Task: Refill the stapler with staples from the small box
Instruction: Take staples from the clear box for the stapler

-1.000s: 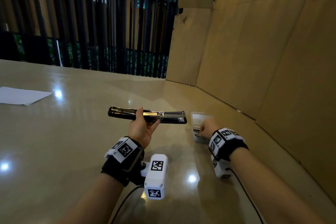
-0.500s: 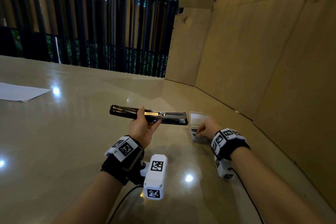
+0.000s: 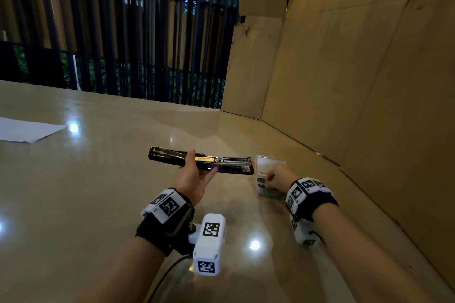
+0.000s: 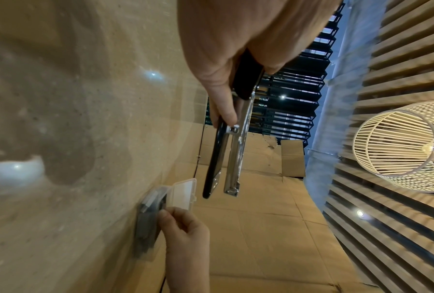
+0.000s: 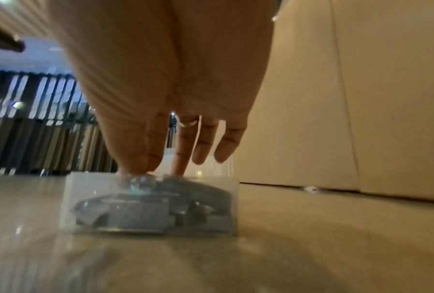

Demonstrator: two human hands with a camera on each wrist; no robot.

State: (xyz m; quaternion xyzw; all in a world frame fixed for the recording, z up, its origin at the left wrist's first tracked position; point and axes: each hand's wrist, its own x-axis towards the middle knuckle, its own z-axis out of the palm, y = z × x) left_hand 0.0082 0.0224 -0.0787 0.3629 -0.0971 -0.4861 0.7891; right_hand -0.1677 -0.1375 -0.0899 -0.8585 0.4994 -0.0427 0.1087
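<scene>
My left hand [image 3: 190, 177] grips a black and chrome stapler [image 3: 225, 163] by its middle and holds it level above the table, unfolded flat with its metal staple channel facing up. The left wrist view shows the same stapler [image 4: 233, 152] with the channel end pointing away. To its right a small clear plastic box [image 3: 267, 192] stands on the table with its lid [image 3: 268, 162] raised. My right hand [image 3: 278, 177] is over the box. Thumb and forefinger [image 5: 178, 158] dip inside and pinch a strip among the grey staples [image 5: 145, 210]; the other fingers hang loose.
A cardboard wall [image 3: 344, 81] runs along the right side and the back right, close behind the box. A white sheet of paper [image 3: 27, 130] lies far left on the glossy table [image 3: 86, 192]. A dark slatted fence stands beyond the table's far edge.
My right hand has stayed at the box, its fingertips working lower into the staples. The left hand keeps the stapler nearly still.
</scene>
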